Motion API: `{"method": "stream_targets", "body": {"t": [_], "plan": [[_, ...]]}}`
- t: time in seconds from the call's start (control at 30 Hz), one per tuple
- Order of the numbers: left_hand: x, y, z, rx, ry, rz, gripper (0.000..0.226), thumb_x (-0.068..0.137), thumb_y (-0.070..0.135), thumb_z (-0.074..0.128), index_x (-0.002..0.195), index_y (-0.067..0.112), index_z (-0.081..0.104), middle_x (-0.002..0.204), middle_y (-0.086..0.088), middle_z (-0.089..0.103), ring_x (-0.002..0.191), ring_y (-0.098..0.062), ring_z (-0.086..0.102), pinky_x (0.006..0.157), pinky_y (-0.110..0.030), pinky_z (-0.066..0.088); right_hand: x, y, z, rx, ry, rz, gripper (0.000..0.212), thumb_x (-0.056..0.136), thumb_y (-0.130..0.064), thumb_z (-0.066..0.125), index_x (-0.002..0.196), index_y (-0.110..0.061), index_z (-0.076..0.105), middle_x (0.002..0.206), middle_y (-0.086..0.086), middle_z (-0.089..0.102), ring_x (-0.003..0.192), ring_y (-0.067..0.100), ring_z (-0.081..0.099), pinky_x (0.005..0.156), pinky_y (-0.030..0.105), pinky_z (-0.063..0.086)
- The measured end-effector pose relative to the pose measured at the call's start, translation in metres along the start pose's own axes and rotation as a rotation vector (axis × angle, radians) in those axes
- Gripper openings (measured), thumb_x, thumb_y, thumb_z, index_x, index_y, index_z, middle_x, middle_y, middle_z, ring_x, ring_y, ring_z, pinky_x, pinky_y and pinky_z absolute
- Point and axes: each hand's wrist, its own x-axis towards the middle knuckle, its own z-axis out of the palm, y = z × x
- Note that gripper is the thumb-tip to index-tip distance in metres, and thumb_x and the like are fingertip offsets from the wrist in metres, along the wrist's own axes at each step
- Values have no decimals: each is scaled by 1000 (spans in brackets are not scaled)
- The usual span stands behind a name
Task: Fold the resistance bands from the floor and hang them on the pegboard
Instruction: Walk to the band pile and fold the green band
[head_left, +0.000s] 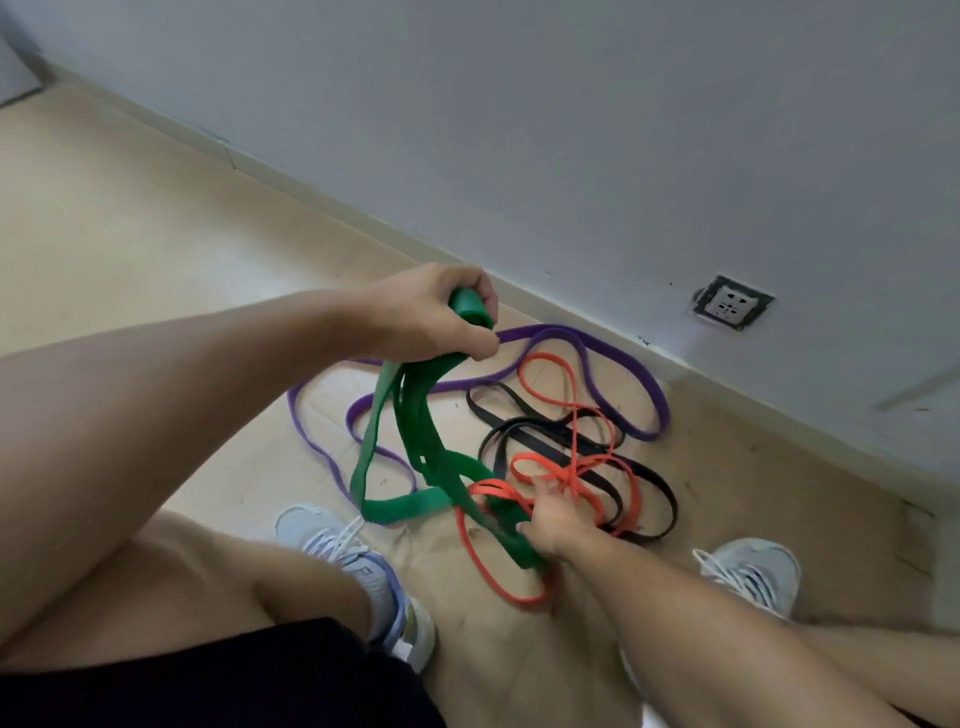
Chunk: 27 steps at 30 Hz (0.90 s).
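The green band (415, 441) is gripped at its upper fold by the left hand (434, 312), whose fingers are curled around several gathered layers of the strap. From this grip the band is hung down in long loops toward the floor (130, 208). Its lower end is held by the right hand (550, 517), which is placed low, near the floor, with the fingers closed around the green strap. One wide loop of the green band is laid flat on the floor just to the left of the right hand.

Three further bands are spread on the floor beyond the hands, close to the wall (623, 130). The purple band (647, 384) is laid in a large loop farthest out, reaching left behind the green band. The black band (654, 486) is coiled inside it, to the right. The orange band (571, 410) is tangled across the black band, and one of its loops is passed under the right hand and forearm.

A wall socket (733, 304) is set low in the wall, to the far right. A pale shoe (363, 561) is seen at near left and another shoe (753, 571) at near right, each planted on the floor.
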Motion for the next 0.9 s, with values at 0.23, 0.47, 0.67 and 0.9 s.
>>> {"method": "stream_targets", "body": {"t": [0.23,0.47,0.67,0.9], "plan": [[0,-9,2,68,-47,-11,24,81,18,74,103,21,65,71,3,60,59,-11,53,46,-14,44,4,-11,-9,-48,166,-39,21,92,-27,61,110,-24,70,115,4,64,116,30,62,94,44,57],[-4,-13,5,121,-63,-73,28,80,24,74,105,26,62,83,-3,64,70,-17,58,61,-27,52,-29,-48,-124,625,719,-275,8,96,-24,57,91,-20,61,110,0,55,90,14,53,72,23,44],[-5,-8,7,155,-54,-48,28,80,27,74,105,24,62,91,-5,68,75,-18,61,68,-31,54,-90,-65,-297,1028,1026,-439,18,83,-35,47,69,-26,41,81,5,57,76,20,54,73,43,46],[1,0,4,84,77,-56,29,78,29,76,102,23,62,87,-4,67,72,-18,61,68,-32,54,-150,-35,-367,996,1106,-527,21,99,-22,46,79,-23,45,75,-1,67,57,18,62,52,27,43]]}}
